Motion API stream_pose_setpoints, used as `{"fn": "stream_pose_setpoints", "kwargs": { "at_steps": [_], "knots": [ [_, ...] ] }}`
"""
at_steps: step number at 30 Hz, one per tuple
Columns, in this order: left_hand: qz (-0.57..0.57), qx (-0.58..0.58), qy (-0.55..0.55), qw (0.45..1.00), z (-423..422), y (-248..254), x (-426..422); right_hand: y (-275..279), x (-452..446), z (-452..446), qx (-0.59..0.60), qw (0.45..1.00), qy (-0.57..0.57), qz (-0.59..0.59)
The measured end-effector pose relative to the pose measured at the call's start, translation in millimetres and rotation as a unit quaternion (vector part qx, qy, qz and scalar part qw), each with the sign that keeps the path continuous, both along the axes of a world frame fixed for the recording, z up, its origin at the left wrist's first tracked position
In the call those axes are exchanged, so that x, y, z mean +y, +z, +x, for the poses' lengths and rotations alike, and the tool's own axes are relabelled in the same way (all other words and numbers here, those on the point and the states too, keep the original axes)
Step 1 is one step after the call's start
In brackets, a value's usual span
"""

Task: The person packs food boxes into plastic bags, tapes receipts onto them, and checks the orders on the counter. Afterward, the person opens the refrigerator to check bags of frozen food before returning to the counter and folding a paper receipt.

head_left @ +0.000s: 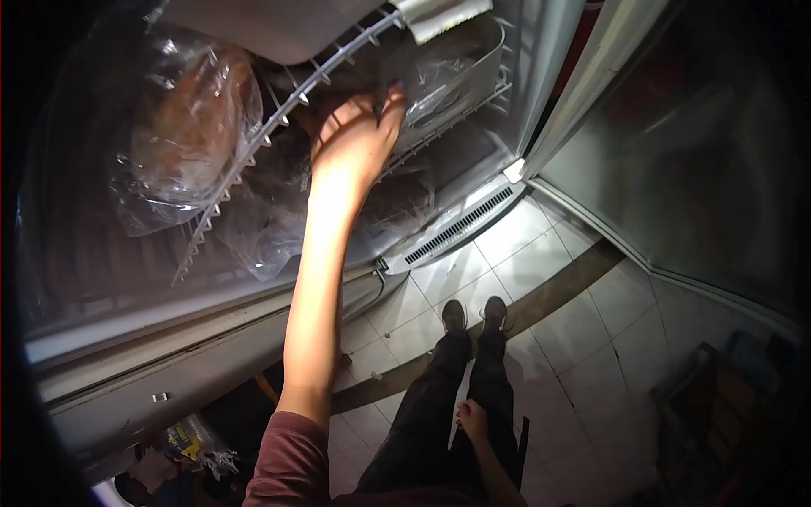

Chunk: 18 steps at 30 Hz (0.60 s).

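My left hand (359,127) reaches between the wire shelves of an upright fridge. Its thumb sticks out to the right, while the other fingers bend away into shadow, so their grip is hidden. Just right of the thumb lies a clear plastic bag (439,84). A wire shelf (296,100) runs past the hand on the left, with a bag of orange-brown food (190,127) beside it. Down by my thigh, my right hand (471,417) is closed. A pale sliver shows below it, but I cannot make out whether the hand holds it.
The glass fridge door (659,152) stands wide at the right. A vent grille (460,224) lines the fridge's base above the tiled floor (557,338). More plastic bags (270,241) lie lower inside. A yellow-labelled package (190,441) is at the lower left, and a dark crate (705,406) at the right.
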<state>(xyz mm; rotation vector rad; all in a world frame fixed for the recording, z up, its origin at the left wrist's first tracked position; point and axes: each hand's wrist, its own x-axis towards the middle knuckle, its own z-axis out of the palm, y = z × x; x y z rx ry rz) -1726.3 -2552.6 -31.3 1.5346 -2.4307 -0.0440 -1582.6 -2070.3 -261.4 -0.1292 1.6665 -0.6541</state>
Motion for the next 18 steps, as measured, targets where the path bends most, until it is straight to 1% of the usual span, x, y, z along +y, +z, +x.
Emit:
{"fn": "stream_pose_setpoints", "kwargs": {
  "at_steps": [1, 2, 3, 4, 5, 7, 8, 9, 10, 11, 12, 13, 14, 15, 16, 17, 18],
  "knots": [
    [0.023, -0.027, 0.008, 0.999, 0.5, -1.8, -5.6, 0.4, -1.6, -1.3, 0.005, 1.0, 0.007, -0.001],
    [0.062, -0.054, -0.035, 0.996, 6.9, -18.3, -22.3, 1.1, -2.8, -2.3, 0.009, 1.0, 0.015, -0.003],
    [-0.097, -0.136, -0.056, 0.984, 6.3, -21.2, -16.9, 2.6, -4.5, -3.4, 0.015, 1.0, 0.022, -0.007],
    [-0.086, -0.25, -0.044, 0.963, -0.2, -10.3, -9.6, 2.4, -4.4, -3.7, -0.004, 1.0, -0.009, -0.002],
    [-0.073, -0.36, -0.03, 0.93, -6.2, 3.2, -3.1, 3.4, -4.5, -4.1, -0.012, 0.999, -0.024, -0.017],
    [0.048, -0.252, 0.009, 0.967, -7.5, -1.2, -8.7, -9.9, 1.0, -6.1, -0.018, 0.997, -0.054, -0.049],
    [0.094, -0.194, -0.001, 0.976, 0.1, -12.8, -14.0, -12.8, 2.0, -12.4, -0.06, 0.993, -0.088, -0.055],
    [0.067, -0.109, -0.023, 0.992, 0.6, -3.1, 0.3, -7.3, 4.8, -23.7, -0.124, 0.975, -0.174, -0.067],
    [0.095, -0.108, -0.029, 0.989, 2.3, 13.4, 14.7, -3.2, 3.4, -39.9, -0.186, 0.945, -0.255, -0.088],
    [0.023, -0.064, -0.054, 0.996, 11.1, 2.8, 22.6, -0.5, 3.6, -57.8, -0.251, 0.904, -0.329, -0.111],
    [-0.107, -0.007, -0.075, 0.991, 15.9, 15.3, 50.5, -0.1, 11.7, -78.3, -0.222, 0.889, -0.369, -0.153],
    [-0.146, 0.037, -0.1, 0.984, 23.0, 30.8, 83.8, -4.8, 34.2, -103.2, -0.195, 0.871, -0.408, -0.191],
    [-0.077, 0.055, -0.129, 0.987, 37.9, 38.6, 117.1, -50.9, 69.7, -137.4, -0.226, 0.824, -0.468, -0.228],
    [-0.02, 0.083, -0.181, 0.98, 59.9, 33.0, 151.2, -71.4, 91.6, -180.7, -0.179, 0.808, -0.51, -0.233],
    [0.022, 0.053, -0.246, 0.968, 95.8, -3.5, 181.2, -93.1, 126.3, -228.0, -0.108, 0.795, -0.548, -0.237],
    [0.131, 0.068, -0.269, 0.952, 138.4, -59.5, 218.7, -106.4, 164.4, -281.4, -0.036, 0.77, -0.588, -0.244],
    [0.182, 0.026, -0.254, 0.95, 191.8, -125.1, 267.2, -179.8, 227.9, -329.8, -0.021, 0.757, -0.522, -0.393]
  ]
}}
